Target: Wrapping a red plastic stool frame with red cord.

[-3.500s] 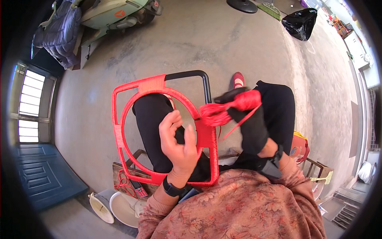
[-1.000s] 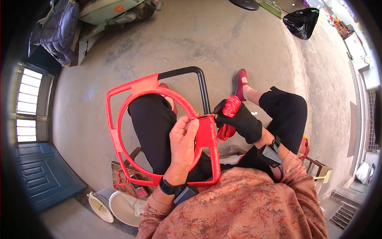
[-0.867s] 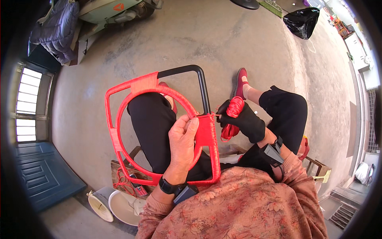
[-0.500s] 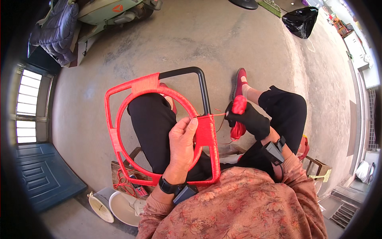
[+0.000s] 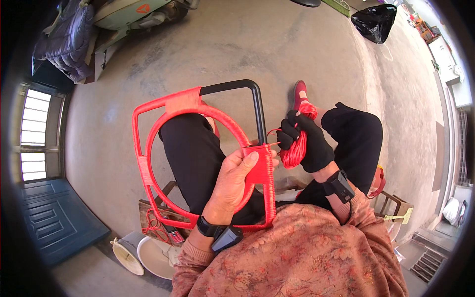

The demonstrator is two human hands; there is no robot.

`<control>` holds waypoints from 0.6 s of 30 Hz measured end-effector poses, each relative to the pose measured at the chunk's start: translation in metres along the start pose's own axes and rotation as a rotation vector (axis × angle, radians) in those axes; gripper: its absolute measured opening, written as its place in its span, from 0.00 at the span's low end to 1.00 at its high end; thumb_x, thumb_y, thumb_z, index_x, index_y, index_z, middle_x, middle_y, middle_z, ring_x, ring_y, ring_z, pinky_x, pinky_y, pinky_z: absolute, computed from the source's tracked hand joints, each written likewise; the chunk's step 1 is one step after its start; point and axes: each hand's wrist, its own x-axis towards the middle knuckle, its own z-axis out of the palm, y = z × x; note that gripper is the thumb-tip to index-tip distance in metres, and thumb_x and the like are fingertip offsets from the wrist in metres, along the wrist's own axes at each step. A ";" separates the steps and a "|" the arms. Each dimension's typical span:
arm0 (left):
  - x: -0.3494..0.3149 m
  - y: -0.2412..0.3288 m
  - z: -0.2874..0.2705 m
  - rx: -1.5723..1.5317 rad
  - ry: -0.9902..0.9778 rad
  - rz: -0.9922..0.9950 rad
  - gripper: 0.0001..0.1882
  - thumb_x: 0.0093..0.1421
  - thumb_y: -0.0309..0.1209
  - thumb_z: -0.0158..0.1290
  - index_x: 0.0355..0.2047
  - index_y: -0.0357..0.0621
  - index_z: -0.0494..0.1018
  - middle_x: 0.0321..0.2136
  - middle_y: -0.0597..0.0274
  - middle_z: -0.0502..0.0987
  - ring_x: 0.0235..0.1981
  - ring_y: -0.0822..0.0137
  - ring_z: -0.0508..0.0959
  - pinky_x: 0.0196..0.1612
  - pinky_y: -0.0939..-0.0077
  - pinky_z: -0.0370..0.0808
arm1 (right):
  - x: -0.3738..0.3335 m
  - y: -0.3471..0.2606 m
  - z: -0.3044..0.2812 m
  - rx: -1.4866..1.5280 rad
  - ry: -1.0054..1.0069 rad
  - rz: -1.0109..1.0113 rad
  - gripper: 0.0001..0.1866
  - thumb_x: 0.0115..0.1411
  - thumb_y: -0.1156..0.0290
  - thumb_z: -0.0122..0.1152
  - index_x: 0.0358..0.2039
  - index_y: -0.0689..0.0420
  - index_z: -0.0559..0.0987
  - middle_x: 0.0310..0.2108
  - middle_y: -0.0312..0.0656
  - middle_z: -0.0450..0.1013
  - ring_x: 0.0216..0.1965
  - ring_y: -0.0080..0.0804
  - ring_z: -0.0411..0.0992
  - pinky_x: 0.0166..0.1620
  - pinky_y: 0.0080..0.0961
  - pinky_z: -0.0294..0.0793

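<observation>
A rounded square frame [image 5: 269,198] with an inner ring rests over my lap, mostly wrapped in red cord. Its far right corner is bare black tube [image 5: 256,99]. My left hand [image 5: 231,180] grips the wrapped panel beside the ring, thumb on top and fingertips showing past the right edge. In a black fingerless glove, my right hand [image 5: 310,143] is closed around a bundle of red cord [image 5: 296,152], just right of the frame. A short strand runs from the panel's upper edge to that hand.
A wooden stool [image 5: 153,218] at my left holds loose red cord and a small red-and-black device [image 5: 174,234]. Two white buckets [image 5: 153,257] stand below it. A scooter [image 5: 131,15] is at far left, a black plastic bag [image 5: 374,24] at far right.
My right hand has turned, so the cord bundle now shows its looped strands and tilts differently. The strand to the frame is shorter. The frame has shifted slightly right.
</observation>
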 end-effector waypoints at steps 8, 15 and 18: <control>0.002 -0.006 0.005 0.022 0.079 0.055 0.14 0.65 0.30 0.49 0.49 0.34 0.68 0.40 0.54 0.77 0.39 0.66 0.79 0.43 0.73 0.77 | -0.009 -0.008 -0.018 -0.488 0.330 0.000 0.09 0.61 0.65 0.54 0.32 0.57 0.69 0.23 0.38 0.69 0.22 0.30 0.69 0.28 0.25 0.70; -0.001 -0.017 -0.004 0.195 0.383 0.348 0.10 0.63 0.26 0.51 0.44 0.36 0.69 0.32 0.64 0.77 0.30 0.78 0.76 0.35 0.82 0.74 | 0.011 -0.048 -0.028 -0.862 0.463 -0.207 0.15 0.59 0.62 0.58 0.38 0.62 0.73 0.32 0.45 0.75 0.25 0.33 0.75 0.29 0.28 0.73; -0.001 -0.021 -0.001 0.304 0.421 0.461 0.07 0.62 0.23 0.52 0.41 0.37 0.70 0.30 0.64 0.78 0.28 0.79 0.76 0.31 0.87 0.72 | 0.036 -0.024 0.002 -0.951 0.342 -0.188 0.15 0.59 0.61 0.59 0.36 0.62 0.75 0.29 0.43 0.74 0.26 0.31 0.74 0.30 0.26 0.74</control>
